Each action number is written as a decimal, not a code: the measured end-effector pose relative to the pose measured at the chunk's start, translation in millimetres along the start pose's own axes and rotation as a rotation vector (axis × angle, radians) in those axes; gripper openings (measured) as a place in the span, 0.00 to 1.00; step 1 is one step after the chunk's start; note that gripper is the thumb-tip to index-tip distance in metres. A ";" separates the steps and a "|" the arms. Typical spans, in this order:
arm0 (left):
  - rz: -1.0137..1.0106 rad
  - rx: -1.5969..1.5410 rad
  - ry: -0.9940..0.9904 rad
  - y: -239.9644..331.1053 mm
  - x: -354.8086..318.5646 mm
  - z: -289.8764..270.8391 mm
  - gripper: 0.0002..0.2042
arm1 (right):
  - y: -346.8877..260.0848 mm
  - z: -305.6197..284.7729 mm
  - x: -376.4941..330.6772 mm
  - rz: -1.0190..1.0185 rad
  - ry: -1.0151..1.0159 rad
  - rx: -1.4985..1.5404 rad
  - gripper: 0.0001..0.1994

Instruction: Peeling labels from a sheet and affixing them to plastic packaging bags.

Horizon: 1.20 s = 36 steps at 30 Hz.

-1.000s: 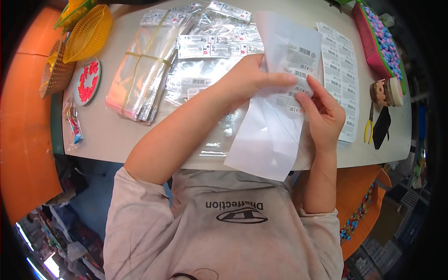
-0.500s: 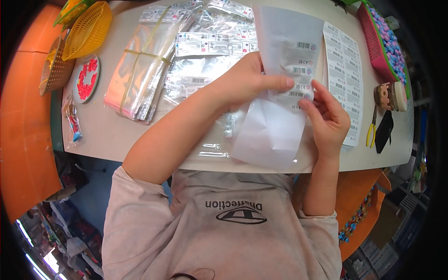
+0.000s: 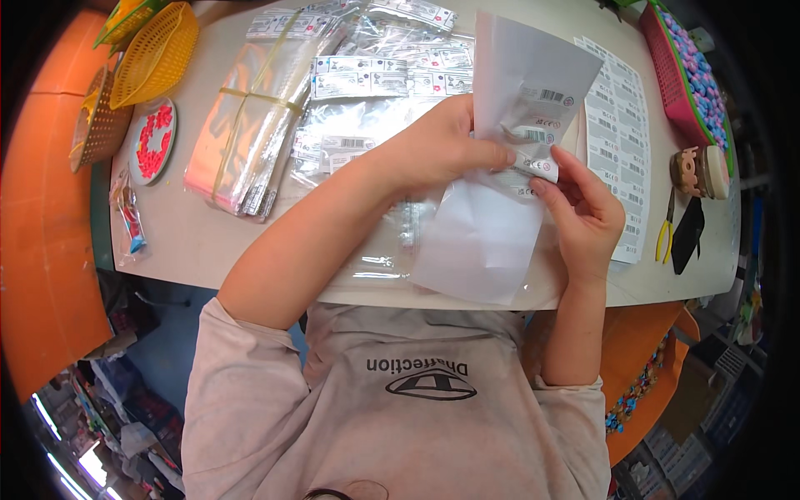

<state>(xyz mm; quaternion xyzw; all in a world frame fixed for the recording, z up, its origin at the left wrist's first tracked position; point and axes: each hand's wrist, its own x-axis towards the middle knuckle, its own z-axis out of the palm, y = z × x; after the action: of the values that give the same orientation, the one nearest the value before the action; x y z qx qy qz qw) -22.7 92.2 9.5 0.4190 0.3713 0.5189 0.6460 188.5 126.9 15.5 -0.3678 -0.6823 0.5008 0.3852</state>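
My left hand (image 3: 460, 143) grips a sheet of barcode labels (image 3: 542, 71), its thumb lying across the printed face. The sheet bends at the thumb, and its blank white lower part hangs over the table's near edge. One label strip (image 3: 535, 162) curls up from the sheet beside the thumb. At that strip's right end, the thumb and forefinger of my right hand (image 3: 587, 204) are pinched on it. Under my left forearm and beyond it lie clear plastic bags with printed header strips (image 3: 358, 77).
A bundle of clear bags (image 3: 242, 125) tied with a band lies left, near a dish of red pieces (image 3: 153, 142) and yellow baskets (image 3: 156, 54). On the right are more label sheets (image 3: 617, 150), a pink basket of beads (image 3: 679, 75), a jar (image 3: 704, 172) and yellow-handled pliers (image 3: 664, 242).
The label strip has curled up off the sheet between my hands. The sheet's upper part has tilted to the right, and my left thumb has shifted slightly left.
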 end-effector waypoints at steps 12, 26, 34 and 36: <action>-0.020 0.055 0.136 -0.5 2.3 10.6 0.24 | 3.0 2.8 3.6 -0.394 0.026 -0.361 0.13; -0.014 0.067 0.216 -3.5 3.7 14.7 0.20 | 1.3 3.8 -1.7 -0.568 0.073 -0.615 0.09; -0.011 0.063 0.250 -7.5 5.8 10.3 0.19 | 2.2 5.8 2.6 -0.319 0.152 -0.330 0.10; -0.013 0.041 0.234 -6.3 4.9 9.2 0.19 | 1.8 5.6 5.1 -0.147 0.191 -0.176 0.12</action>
<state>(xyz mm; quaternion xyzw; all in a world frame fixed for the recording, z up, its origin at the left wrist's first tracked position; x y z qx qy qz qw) -11.1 94.9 6.8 0.3663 0.4572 0.5524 0.5930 181.5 129.7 13.5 -0.3953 -0.7088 0.3724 0.4502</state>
